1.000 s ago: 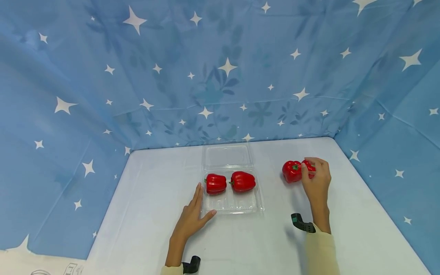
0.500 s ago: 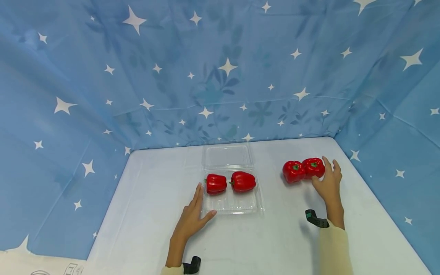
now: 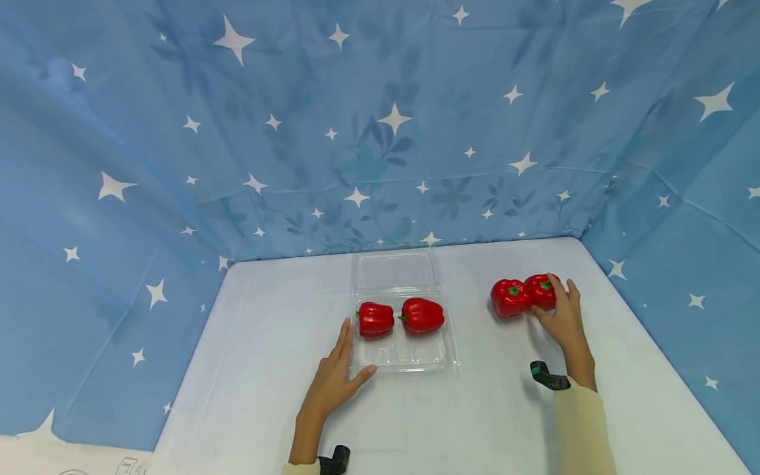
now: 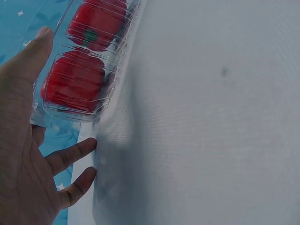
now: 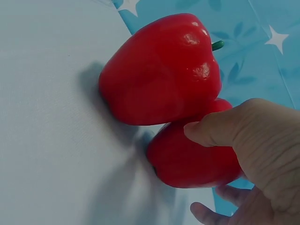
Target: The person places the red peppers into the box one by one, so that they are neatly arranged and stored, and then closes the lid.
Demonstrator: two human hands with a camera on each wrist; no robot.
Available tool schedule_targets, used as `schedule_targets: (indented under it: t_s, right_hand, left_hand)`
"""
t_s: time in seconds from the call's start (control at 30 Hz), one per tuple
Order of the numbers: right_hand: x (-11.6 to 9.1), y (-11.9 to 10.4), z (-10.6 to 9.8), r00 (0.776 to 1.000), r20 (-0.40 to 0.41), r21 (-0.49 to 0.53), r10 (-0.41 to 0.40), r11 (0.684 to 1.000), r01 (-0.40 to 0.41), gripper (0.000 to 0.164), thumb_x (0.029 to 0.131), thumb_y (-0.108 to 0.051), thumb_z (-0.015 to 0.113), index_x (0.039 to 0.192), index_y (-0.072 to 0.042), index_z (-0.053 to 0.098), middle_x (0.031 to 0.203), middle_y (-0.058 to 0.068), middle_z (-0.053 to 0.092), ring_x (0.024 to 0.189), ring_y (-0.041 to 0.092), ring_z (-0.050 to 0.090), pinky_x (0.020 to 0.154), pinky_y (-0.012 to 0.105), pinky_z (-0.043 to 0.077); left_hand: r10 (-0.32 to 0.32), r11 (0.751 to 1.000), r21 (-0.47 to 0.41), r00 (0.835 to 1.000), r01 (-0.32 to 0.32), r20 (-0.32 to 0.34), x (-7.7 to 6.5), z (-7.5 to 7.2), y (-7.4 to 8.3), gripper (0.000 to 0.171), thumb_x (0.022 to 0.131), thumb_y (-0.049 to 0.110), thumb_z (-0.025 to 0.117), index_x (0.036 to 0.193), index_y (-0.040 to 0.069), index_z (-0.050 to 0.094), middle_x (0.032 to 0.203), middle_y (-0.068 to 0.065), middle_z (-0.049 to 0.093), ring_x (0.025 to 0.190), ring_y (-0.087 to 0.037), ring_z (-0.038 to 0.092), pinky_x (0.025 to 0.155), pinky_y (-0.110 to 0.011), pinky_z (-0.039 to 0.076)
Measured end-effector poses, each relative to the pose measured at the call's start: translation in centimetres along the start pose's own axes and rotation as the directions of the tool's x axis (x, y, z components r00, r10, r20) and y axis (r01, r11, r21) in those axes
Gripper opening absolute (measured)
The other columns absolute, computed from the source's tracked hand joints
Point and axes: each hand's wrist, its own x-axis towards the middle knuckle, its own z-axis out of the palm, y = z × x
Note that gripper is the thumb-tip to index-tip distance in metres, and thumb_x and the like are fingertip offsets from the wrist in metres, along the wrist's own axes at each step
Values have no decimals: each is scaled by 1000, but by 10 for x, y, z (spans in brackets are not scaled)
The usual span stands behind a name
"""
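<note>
On the table lies a clear plastic clamshell box [image 3: 404, 356], its lid [image 3: 394, 270] folded back. Two red bell peppers rest inside on their sides: one at the left [image 3: 375, 320], a larger one at the right [image 3: 422, 315]. My left hand [image 3: 332, 379] lies at the box's left side, fingers straight, thumb spread along the front. To the right, two more red bell peppers stand stem up and side by side, the nearer at left [image 3: 509, 298] and the other at right [image 3: 539, 291]. My right hand [image 3: 564, 321] holds the right one between thumb [image 5: 206, 133] and fingers.
A white cloth covers the table [image 3: 463, 422]. Blue star-patterned curtain [image 3: 368, 158] hangs along the back and both sides. Printed pale cloth [image 3: 71, 455] shows at the bottom left corner.
My right hand first drew back rightward off the right-hand loose pepper, then came back onto it with thumb and fingers. The left hand and the box have stayed in place.
</note>
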Motion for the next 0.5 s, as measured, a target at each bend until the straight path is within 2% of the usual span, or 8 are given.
schedule_targets:
  t_s: [0.3, 0.5]
  right_hand:
    - [3, 6, 2, 999, -42, 20, -16, 1000, 17, 87, 82, 2, 70, 153, 1, 19, 152, 38, 17, 142, 55, 15, 99, 74, 32]
    - [3, 11, 4, 994, -92, 40, -53, 998, 57, 86, 83, 1, 71, 152, 3, 19, 152, 34, 24, 142, 52, 20, 106, 70, 29]
  left_hand:
    - [-5, 1000, 0, 1000, 5, 7, 0, 0, 0, 98, 87, 61, 59, 159, 22, 6, 165, 6, 7, 147, -30, 30, 104, -69, 36]
    - [-4, 1000, 4, 1000, 4, 2, 0, 0, 0, 98, 87, 61, 59, 159, 21, 6, 165, 5, 8, 147, -31, 31, 103, -71, 35]
